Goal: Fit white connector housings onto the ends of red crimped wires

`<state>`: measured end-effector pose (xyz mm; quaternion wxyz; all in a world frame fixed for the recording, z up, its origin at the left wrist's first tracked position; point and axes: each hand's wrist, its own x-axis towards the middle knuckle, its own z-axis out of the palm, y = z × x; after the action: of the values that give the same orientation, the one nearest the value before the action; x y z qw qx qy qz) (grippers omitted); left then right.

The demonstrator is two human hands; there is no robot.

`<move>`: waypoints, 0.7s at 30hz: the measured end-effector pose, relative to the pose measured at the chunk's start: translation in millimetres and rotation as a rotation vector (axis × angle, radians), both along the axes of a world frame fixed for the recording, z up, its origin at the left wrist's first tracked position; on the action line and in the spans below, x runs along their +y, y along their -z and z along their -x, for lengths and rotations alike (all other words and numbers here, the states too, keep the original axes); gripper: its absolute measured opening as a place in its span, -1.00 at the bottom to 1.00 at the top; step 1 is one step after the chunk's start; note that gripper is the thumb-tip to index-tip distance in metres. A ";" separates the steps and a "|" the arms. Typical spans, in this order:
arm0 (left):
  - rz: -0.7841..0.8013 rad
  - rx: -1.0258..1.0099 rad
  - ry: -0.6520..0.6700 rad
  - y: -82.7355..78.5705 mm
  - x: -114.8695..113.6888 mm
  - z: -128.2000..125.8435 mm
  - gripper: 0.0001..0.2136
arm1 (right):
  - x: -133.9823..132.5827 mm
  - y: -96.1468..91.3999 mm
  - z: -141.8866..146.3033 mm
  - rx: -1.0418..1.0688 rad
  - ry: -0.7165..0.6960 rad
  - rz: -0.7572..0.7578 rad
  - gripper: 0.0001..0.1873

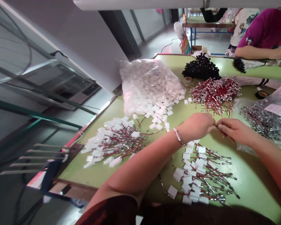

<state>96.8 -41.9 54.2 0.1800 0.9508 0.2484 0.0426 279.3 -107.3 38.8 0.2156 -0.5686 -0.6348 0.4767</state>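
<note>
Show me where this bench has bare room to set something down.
Bare tabletop shows between the near white-ended leads and the right forearm; a smaller patch lies between the left pile and the near-left corner. Crowded: the back, with the bag of white pieces, black heap and red wire pile.

Green-topped table (251, 175) filled the foreground. Green metal rail (37, 113) and sloping grey panel (77, 31) ran past its left edge, dark column (120, 34) near the far-left corner. Blue-legged bench (210, 25) stood on grey floor (152, 45) beyond the far edge; white bar (140, 4) overhead.
</note>
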 end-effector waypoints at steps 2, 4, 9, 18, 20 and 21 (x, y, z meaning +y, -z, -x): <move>0.028 -0.059 -0.038 -10.6 8.6 14.3 -0.78 | 0.6 0.9 -0.9 -0.026 0.036 -0.017 -0.77; 0.024 -0.045 -0.243 -22.4 20.7 37.7 -0.74 | 1.8 2.5 -4.4 0.056 0.143 -0.005 -0.78; 0.152 0.369 -0.642 -39.1 43.9 92.8 -0.78 | 6.7 6.7 -14.7 0.231 0.285 0.084 -0.77; 0.340 0.443 -0.561 -3.5 47.5 72.8 -0.82 | 11.8 7.9 -11.3 0.189 0.253 0.015 -0.79; 0.338 0.356 -0.543 2.5 50.5 61.0 -0.79 | 11.1 7.8 -11.0 0.184 0.229 0.015 -0.80; 0.340 0.332 -0.539 3.0 51.3 56.0 -0.76 | 10.5 7.8 -11.3 0.186 0.218 0.017 -0.80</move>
<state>40.9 9.4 51.2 0.2752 0.8015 0.5197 -0.1087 290.6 -96.9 30.9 0.3192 -0.5892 -0.5427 0.5065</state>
